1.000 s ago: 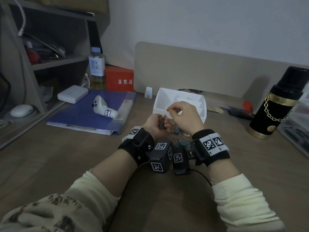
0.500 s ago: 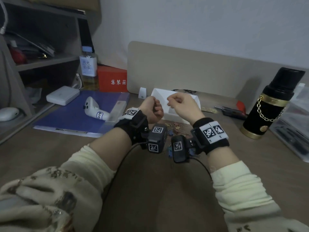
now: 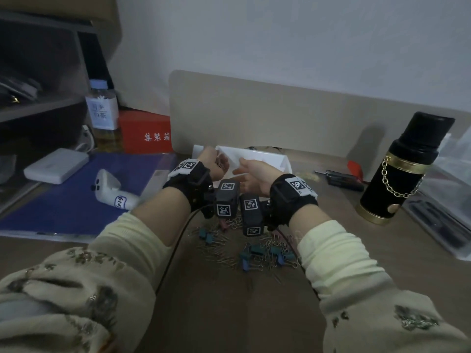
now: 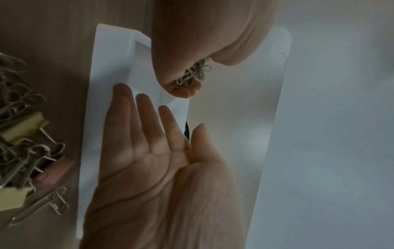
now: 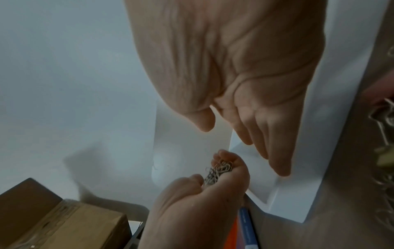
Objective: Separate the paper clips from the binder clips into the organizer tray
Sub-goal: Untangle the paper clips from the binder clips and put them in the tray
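White tray [image 3: 257, 156], silver paper clips [image 4: 192, 74], teal binder clips [image 3: 257, 249], blue folder [image 3: 76, 207], red box [image 3: 145, 131], black-gold flask [image 3: 405, 169].

The head camera looks forward and down from above both forearms, taking in the left hand [image 3: 216, 164], the right hand [image 3: 254, 178] and, just beyond their fingertips, the white organizer tray [image 3: 260, 156]. The left wrist camera sits very close behind the left hand [image 4: 200, 42] and looks along it to the right hand [image 4: 162, 168] opposite. The right wrist camera mirrors this, close behind the right hand [image 5: 245, 70], facing the left hand [image 5: 198, 202]. Both wrist views share the two hands, the tray [image 4: 110, 55] beyond them and the bunch of paper clips [image 5: 217, 171], perhaps blurred at the picture edges.
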Action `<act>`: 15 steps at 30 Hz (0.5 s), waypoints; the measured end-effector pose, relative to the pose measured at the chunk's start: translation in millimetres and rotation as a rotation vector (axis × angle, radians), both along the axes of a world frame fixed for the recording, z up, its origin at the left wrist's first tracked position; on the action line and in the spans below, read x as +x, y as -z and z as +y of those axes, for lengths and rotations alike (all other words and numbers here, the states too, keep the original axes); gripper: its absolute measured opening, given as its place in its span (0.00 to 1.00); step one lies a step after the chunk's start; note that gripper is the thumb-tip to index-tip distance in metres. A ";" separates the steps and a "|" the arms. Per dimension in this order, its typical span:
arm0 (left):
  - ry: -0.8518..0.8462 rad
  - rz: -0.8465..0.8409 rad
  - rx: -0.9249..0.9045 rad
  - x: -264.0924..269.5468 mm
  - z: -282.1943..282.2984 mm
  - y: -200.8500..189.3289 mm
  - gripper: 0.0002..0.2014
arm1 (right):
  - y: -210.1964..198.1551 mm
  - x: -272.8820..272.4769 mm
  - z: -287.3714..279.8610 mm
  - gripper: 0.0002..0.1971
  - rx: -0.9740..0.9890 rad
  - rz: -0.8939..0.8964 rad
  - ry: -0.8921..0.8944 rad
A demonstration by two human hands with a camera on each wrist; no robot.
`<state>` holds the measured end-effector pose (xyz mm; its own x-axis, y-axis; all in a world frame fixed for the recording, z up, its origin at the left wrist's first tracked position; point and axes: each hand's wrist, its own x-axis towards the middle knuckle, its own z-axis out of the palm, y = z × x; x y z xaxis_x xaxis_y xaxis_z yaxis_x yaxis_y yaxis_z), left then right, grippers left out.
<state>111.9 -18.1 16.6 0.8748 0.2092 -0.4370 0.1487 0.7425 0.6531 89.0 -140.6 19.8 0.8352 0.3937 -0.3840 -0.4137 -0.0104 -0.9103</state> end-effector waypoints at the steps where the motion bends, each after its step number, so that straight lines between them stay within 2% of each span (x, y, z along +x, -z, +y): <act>1: -0.018 -0.005 0.001 1.0 0.0 -0.7 0.19 | 1.9 1.5 0.7 0.27 0.011 0.012 -0.004; 4: -0.026 0.005 0.034 3.6 0.4 -0.5 0.20 | 3.6 3.4 1.6 0.29 0.059 0.050 -0.006; 7: 0.083 0.050 0.122 11.8 5.8 8.8 0.15 | 0.9 2.6 3.4 0.30 0.114 0.091 0.017; 9: 0.165 0.003 0.160 0.0 1.8 -0.3 0.17 | -2.2 1.5 4.5 0.31 0.136 0.108 0.042; 10: 0.182 -0.017 0.251 -7.7 -1.6 -4.1 0.20 | -3.3 1.0 4.7 0.31 0.154 0.116 0.056; 13: 0.252 -0.011 0.139 -17.9 -4.5 -12.4 0.21 | -6.1 1.2 6.1 0.31 0.169 0.121 0.085; 15: 0.139 0.086 -0.020 -6.1 2.1 -7.0 0.17 | -7.2 1.4 6.5 0.30 0.127 0.090 0.090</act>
<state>105.7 -16.0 23.6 0.8541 0.0792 -0.5141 0.3056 0.7235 0.6190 90.4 -134.2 27.0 0.8339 0.3685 -0.4108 -0.4875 0.1429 -0.8614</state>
